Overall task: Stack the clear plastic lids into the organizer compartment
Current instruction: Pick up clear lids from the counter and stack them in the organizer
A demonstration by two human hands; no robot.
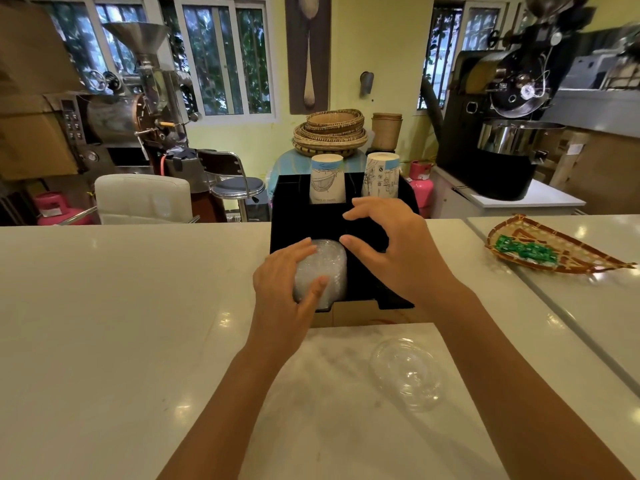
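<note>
Two hands | left hand point(287, 282) grips lid stack point(323, 268) | right hand point(391, 251) released | cup print unreadable

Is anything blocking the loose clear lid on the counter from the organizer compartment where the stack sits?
Only the left hand lies over the stack of lids in the black organizer. The loose lid lies apart on bare counter; nothing else intervenes.

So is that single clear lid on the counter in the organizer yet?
Out. The lid lies alone on the counter, apart from the organizer and both hands.
</note>
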